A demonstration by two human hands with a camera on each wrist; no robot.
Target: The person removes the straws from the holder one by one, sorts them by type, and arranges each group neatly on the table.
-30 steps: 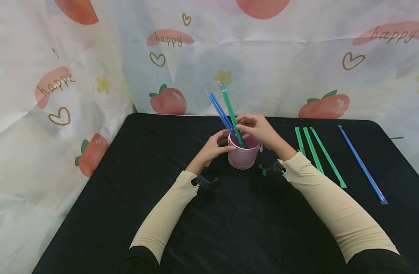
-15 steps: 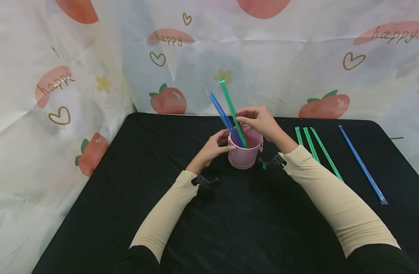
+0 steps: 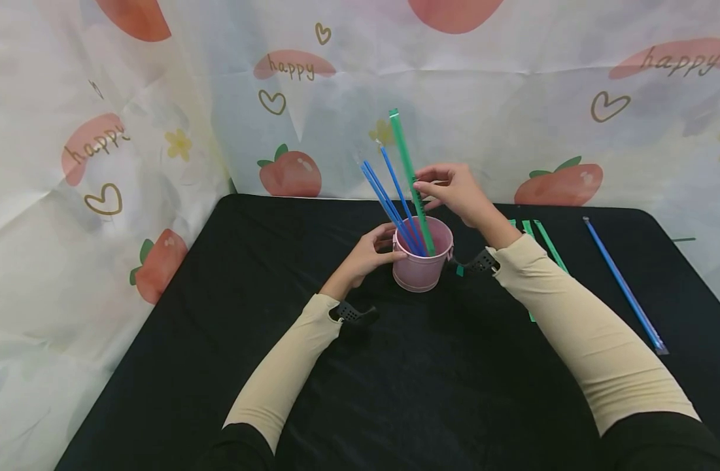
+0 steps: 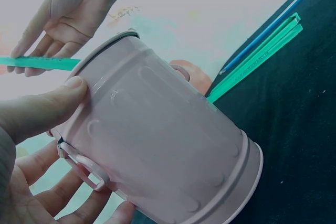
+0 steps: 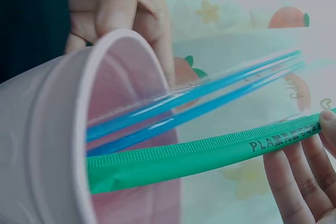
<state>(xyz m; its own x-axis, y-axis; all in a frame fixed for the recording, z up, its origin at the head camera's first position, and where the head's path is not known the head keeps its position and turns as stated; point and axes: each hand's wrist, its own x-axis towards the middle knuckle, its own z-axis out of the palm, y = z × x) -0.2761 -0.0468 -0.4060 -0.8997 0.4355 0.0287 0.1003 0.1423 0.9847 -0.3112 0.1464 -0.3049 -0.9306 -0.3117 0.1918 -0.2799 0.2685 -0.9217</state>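
Note:
A small pink metal bucket (image 3: 417,273) stands on the black table. My left hand (image 3: 362,257) holds it from the left, thumb at the rim and fingers around the side by the handle (image 4: 86,169). My right hand (image 3: 454,190) pinches a green paper-wrapped straw (image 3: 405,154) between thumb and fingers, partway along its length. That straw stands steeply, its lower end inside the bucket and its top high above the rim. Several blue straws (image 3: 377,183) in clear wrappers lean left in the bucket. In the right wrist view, dark printing shows on the green wrapper (image 5: 210,156).
To the right on the table (image 3: 430,392) lie several green wrapped straws (image 3: 550,247), partly behind my right forearm. Farther right is a blue wrapped straw (image 3: 624,284). A fruit-printed curtain (image 3: 454,104) hangs behind the table.
My right hand has risen and shifted right, drawing the green straw higher and away from the blue straws. Another blue straw now shows beside it. My left hand stays on the bucket.

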